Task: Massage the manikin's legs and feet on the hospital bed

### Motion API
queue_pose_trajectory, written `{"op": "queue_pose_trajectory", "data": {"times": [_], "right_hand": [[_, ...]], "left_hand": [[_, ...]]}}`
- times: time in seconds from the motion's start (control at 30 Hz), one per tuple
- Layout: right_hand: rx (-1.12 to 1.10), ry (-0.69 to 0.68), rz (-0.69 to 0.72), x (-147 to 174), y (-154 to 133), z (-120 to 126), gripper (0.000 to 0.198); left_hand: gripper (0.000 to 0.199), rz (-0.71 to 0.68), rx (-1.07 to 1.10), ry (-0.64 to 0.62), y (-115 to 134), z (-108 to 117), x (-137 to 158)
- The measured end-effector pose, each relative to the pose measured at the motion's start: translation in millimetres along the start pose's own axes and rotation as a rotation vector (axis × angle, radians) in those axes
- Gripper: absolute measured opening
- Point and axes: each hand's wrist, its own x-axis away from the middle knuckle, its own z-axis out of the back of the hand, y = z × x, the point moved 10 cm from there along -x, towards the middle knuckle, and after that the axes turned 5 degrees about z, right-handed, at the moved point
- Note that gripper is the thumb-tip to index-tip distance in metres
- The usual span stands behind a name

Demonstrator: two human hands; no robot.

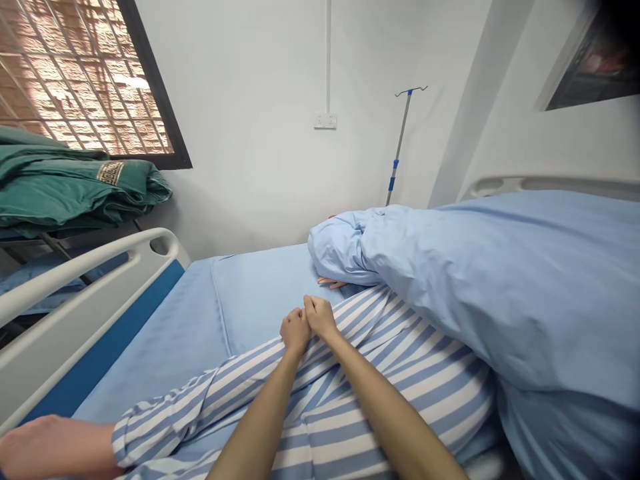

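Side by side, my left hand [296, 329] and my right hand [320, 315] are closed like fists, touching each other above the knee area of a blue-and-white striped trouser leg [240, 380]. Whether the fingers pinch any cloth is hidden. The striped trousers are on a figure lying on its side on the bed; I cannot tell if it is a person or a manikin. A bare foot [55, 443] sticks out at the lower left. A light blue quilt [465, 267] covers the upper body, and fingertips [331, 283] show under its edge.
The bed's light blue sheet [260, 280] stretches behind the legs. A bed end board [125, 293] stands at the left, another [550, 183] at the right. Folded green blankets [65, 187] lie beneath the barred window. An IV pole [400, 147] stands by the wall.
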Motion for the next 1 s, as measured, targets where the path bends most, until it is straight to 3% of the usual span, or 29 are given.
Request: {"op": "queue_pose_trajectory", "data": {"times": [0.13,0.37,0.53,0.67,0.8,1.0], "right_hand": [[0.096,-0.013,0.145,-19,-22,15,0.043],[0.218,-0.156,0.069,4,21,-16,0.043],[0.207,-0.180,0.035,10,26,-18,0.046],[0.234,-0.175,0.039,9,23,-14,0.046],[0.227,-0.165,0.051,9,21,-12,0.045],[0.055,-0.087,0.018,7,24,-3,0.045]], "left_hand": [[0.036,-0.014,-0.038,0.020,1,0,0],[0.039,-0.038,-0.052,0.045,2,-2,-2],[0.038,-0.071,-0.028,0.040,6,-1,1],[0.035,-0.091,0.125,0.012,5,2,2],[0.029,0.018,0.381,-0.011,4,13,-11],[0.027,-0.004,0.465,0.011,40,33,-25]]}}
